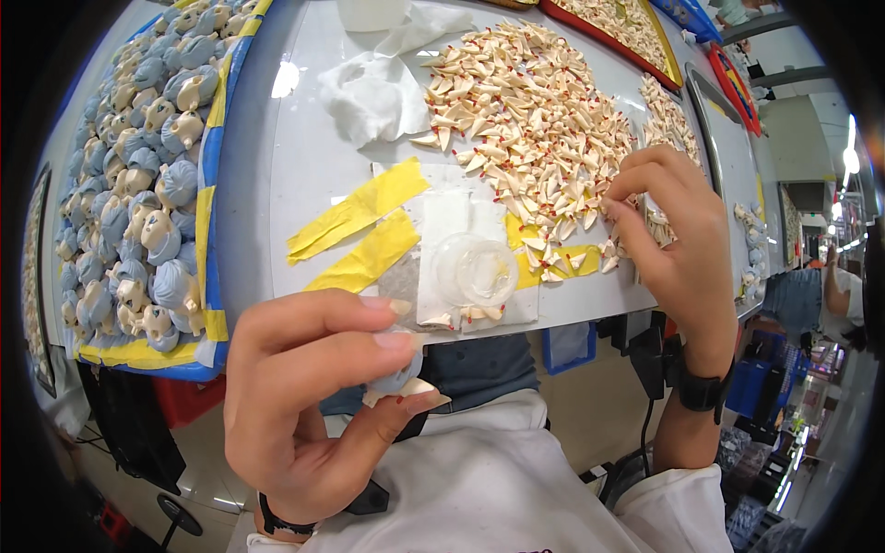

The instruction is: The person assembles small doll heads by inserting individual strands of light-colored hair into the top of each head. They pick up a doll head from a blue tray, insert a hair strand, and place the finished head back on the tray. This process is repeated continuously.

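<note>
My left hand (323, 387) is raised close to me, at the table's near edge. Thumb and fingers grip a small doll head (398, 380) with blue hair and cream parts, mostly covered by the fingers. My right hand (673, 221) is at the right side of a pile of small cream pointed pieces (525, 111) with red tips. Its thumb and forefinger are pinched together; whatever is between them is too small to make out. Between the hands, a small clear round dish (489, 275) stands on a white pad (438, 226), with a few cream pieces before it.
At the left, a blue tray edged with yellow tape (214, 175) holds many blue-haired doll heads (175, 184). Yellow tape strips (359, 207) and a crumpled white cloth (373, 97) lie on the grey table (263, 203). A red-rimmed tray (604, 35) of pieces stands at the far right.
</note>
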{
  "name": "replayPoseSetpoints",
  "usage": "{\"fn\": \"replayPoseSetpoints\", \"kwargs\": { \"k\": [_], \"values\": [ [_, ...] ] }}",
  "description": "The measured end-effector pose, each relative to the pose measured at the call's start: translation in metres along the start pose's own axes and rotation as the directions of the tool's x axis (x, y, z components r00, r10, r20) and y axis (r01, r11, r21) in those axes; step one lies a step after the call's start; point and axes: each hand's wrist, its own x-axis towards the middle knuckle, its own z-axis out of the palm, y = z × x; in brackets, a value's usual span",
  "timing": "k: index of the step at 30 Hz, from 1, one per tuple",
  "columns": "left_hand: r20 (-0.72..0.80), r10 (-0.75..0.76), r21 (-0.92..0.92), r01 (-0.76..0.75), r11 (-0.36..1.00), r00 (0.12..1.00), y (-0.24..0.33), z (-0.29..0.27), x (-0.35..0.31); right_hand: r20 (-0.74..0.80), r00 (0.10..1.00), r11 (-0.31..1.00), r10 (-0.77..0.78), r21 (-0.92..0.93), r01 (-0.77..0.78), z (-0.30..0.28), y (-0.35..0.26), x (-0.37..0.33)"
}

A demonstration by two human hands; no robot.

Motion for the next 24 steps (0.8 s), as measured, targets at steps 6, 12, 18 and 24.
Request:
{"fn": "replayPoseSetpoints", "kwargs": {
  "k": [6,12,18,24],
  "values": [
    [-0.159,-0.154,-0.216,0.117,0.969,0.975,0.002,0.006,-0.007,-0.181,0.941,0.927,0.285,0.301,-0.222,-0.011,-0.002,-0.009],
    [-0.136,-0.156,-0.273,0.114,0.955,0.978,-0.001,0.005,-0.012,-0.176,0.91,0.856,0.376,0.441,-0.269,-0.008,-0.009,-0.006],
    [-0.11,-0.164,-0.221,0.136,0.966,0.98,-0.001,-0.002,-0.014,-0.105,0.945,0.873,0.311,0.424,-0.241,-0.009,-0.005,-0.004],
    [-0.089,-0.189,-0.232,0.165,0.959,0.978,-0.003,-0.007,-0.016,-0.058,0.955,0.845,0.29,0.485,-0.226,-0.008,-0.003,-0.002]
  ]
}}
